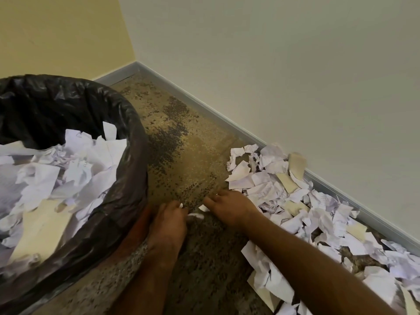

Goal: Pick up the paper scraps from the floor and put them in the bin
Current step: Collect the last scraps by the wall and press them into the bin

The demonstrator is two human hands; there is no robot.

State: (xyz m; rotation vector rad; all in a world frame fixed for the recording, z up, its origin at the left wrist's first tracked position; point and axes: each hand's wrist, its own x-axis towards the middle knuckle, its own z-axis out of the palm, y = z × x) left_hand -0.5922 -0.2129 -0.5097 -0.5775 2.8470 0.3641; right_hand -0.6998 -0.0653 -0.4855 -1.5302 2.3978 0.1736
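Head view looks down into a corner of the room, where both bare hands are low over the speckled brown floor (pixel 193 160). That floor is gritty-looking terrazzo, mottled tan and dark, edged by a smooth grey skirting board (pixel 227 120) under pale matte walls.

At the left stands the bin (pixel 134 178), round and lined with a glossy, wrinkled black plastic bag (pixel 68 98) folded over its rim. It is already well filled with paper: crumpled white sheets, torn flat pieces and one large cream-coloured piece near the front.

Just beside the bin's outer wall, the left hand (pixel 169 221) has its fingers curled down, pinching a small white scrap (pixel 195 215) against the floor. Close by, the right hand (pixel 229 206) reaches in from the right with fingers bent toward the floor; a small white bit (pixel 203 208) lies at its fingertips, but I cannot tell whether it is gripped or only touched.

To the right, along the skirting board, lies the heap of paper scraps (pixel 295 201): ragged, angular pieces, mostly thin white paper with faint handwriting, some balled up, some flat, with a few stiffer beige pieces mixed in. The heap runs from behind the right hand down to the lower right edge, and the right forearm crosses over its nearer part.
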